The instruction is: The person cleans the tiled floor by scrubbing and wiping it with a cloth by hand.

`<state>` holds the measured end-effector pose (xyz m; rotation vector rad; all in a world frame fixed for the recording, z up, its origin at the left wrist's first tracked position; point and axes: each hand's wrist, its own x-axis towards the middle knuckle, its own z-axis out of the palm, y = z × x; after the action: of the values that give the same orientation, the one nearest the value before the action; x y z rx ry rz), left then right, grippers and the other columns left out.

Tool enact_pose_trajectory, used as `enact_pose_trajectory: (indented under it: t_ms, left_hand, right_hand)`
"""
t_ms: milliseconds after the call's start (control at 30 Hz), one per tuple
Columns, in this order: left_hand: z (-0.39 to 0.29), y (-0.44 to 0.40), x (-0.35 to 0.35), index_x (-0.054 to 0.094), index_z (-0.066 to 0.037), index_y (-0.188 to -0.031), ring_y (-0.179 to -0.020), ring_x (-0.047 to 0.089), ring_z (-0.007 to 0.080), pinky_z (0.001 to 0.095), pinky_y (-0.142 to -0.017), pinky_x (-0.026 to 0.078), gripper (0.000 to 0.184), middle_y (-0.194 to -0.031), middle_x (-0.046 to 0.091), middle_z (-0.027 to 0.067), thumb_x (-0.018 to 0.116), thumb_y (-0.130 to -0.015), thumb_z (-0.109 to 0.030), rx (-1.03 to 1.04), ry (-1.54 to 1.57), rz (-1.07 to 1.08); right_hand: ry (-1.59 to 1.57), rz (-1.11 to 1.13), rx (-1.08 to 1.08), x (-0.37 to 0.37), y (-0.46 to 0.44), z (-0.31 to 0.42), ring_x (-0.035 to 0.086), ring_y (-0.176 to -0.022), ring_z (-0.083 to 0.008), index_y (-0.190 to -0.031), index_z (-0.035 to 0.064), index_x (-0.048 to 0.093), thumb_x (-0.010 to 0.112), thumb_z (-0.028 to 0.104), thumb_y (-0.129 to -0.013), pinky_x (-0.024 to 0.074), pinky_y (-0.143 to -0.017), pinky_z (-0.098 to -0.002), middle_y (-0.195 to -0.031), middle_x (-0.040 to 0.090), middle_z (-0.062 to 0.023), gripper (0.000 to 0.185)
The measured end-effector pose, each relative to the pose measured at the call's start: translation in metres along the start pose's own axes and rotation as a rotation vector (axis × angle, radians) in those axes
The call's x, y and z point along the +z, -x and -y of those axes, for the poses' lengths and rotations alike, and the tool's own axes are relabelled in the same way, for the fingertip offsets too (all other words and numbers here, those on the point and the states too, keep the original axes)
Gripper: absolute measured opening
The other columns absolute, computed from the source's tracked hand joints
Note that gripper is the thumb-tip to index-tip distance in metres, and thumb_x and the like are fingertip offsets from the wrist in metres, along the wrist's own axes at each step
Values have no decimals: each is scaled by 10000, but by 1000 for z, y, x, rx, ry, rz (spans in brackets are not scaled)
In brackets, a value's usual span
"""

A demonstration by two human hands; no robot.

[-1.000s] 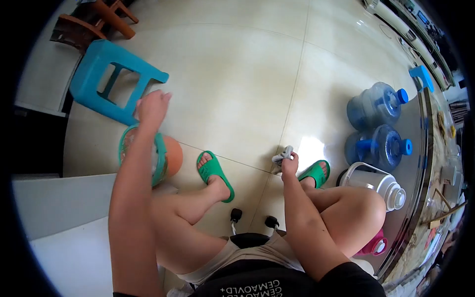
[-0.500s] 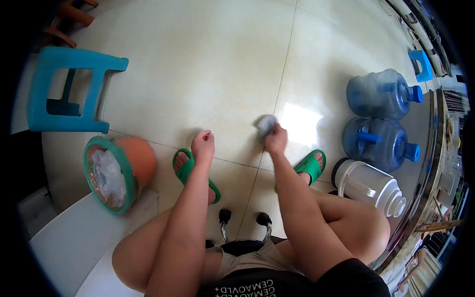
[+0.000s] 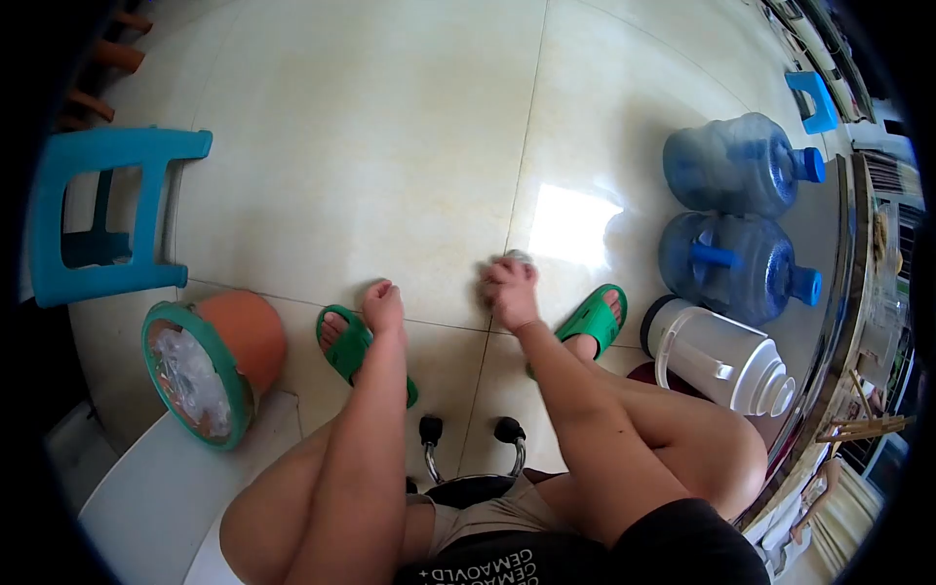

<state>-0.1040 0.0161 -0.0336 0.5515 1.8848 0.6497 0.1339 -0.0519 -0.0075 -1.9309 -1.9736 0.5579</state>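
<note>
The right hand (image 3: pixel 512 292) is near the middle of the frame, over a small grey bundle (image 3: pixel 521 256) that may be cloth. Only a bit of the bundle pokes out past the hand, and the rest is hidden. The fingers bend over it and look a little spread. They are blurry, so I cannot tell if the grip is clamped on it. I also cannot tell if the bundle touches the floor (image 3: pixel 370 146). The left hand (image 3: pixel 383 304) has its fingers curled together like a loose fist, and I cannot see if there is anything inside

To handle the bundle well, I think the right hand should pinch a thick part, so no loose end hangs down. Slow, small moves would be best, since something soft can flop or slip. The left hand could help by holding the other side.

The green slippers (image 3: pixel 344 346) are close to both hands, so toes could get bumped. Two black chair wheels (image 3: pixel 430 428) are just below, and a loose end could catch there. At the lower left is an orange bin (image 3: pixel 258 341) with a clear bag (image 3: pixel 190 375) in it. A teal stool (image 3: pixel 51 224) is above it. Blue water jugs (image 3: pixel 726 161) and a white jug (image 3: pixel 717 356) are on the right, away from the hands
</note>
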Motion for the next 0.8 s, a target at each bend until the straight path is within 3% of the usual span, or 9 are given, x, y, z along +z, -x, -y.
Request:
enact_pose_trajectory:
  t_ms: [133, 200, 233, 300, 333, 433, 600, 700, 800]
  left_hand:
    - [6, 3, 10, 604, 6, -1088, -778, 542, 115, 263, -688, 446, 295, -927, 604, 43, 601, -812, -98, 16, -88, 31]
    - [-2, 14, 15, 604, 11, -1085, -778, 542, 117, 266, -689, 446, 296, -914, 603, 44, 602, -811, -102, 33, -115, 10]
    - [-3, 18, 18, 602, 17, -1088, -782, 546, 123, 270, -697, 448, 303, -918, 605, 49, 601, -811, -105, 55, -105, -1]
    - [-7, 25, 21, 599, 22, -1092, -785, 550, 130, 273, -705, 451, 310, -921, 607, 53, 601, -810, -108, 75, -101, 1]
    - [-10, 28, 22, 602, 28, -1094, -852, 578, 161, 288, -766, 461, 310, -966, 626, 84, 597, -816, -108, 56, -149, 5]
    - [-8, 32, 32, 604, 35, -1092, -909, 604, 188, 302, -821, 471, 305, -1005, 645, 106, 592, -823, -106, 31, -167, 15]
    - [-7, 37, 45, 617, 23, -1066, -868, 607, 191, 300, -802, 474, 292, -976, 646, 101, 606, -809, -116, 108, -150, 4]
    - [-22, 40, 43, 578, 5, -1144, -966, 586, 242, 344, -862, 454, 373, -1021, 635, 139, 618, -804, -145, 112, -312, 57]
    - [-21, 41, 45, 478, -24, -1283, -1175, 475, 307, 394, -994, 376, 520, -1199, 552, 188, 623, -805, -171, 169, -470, -40]
  right_hand:
    - [104, -266, 430, -32, 6, -45, 455, -1116, -257, -650, 132, 663, 627, 130, -659, 292, -940, -487, -997, 586, 5, 38]
    - [65, -359, 668, -36, 3, -53, 443, -1116, -290, -800, 113, 668, 613, 118, -709, 292, -935, -503, -1072, 553, -61, 106]
    - [64, -361, 673, -35, 4, -48, 443, -1116, -290, -800, 113, 668, 613, 118, -709, 292, -935, -503, -1072, 553, -61, 106]
    - [114, -393, 761, -24, 5, -21, 430, -1154, -344, -1015, 99, 619, 581, 108, -762, 303, -949, -494, -1183, 514, -140, 257]
    - [116, -345, 746, -10, 13, -5, 305, -1298, -401, -1230, 115, 482, 552, 135, -803, 234, -1014, -600, -1370, 349, -225, 433]
    - [1, -230, 758, 15, 36, 44, 145, -1373, -466, -1363, 109, 375, 552, 155, -838, 128, -1057, -641, -1481, 170, -272, 555]
    - [-24, -224, 958, 13, 24, 41, 53, -1395, -466, -1424, 110, 297, 514, 242, -897, 172, -1045, -653, -1513, 75, -269, 585]
    - [29, -342, 1124, -2, -11, -16, 33, -1400, -460, -1454, 126, 250, 495, 286, -913, 165, -1065, -629, -1521, 40, -268, 615]
    - [-19, -358, 1292, -34, -50, -83, 5, -1411, -428, -1463, 162, 237, 485, 331, -918, 146, -1083, -603, -1528, 8, -252, 622]
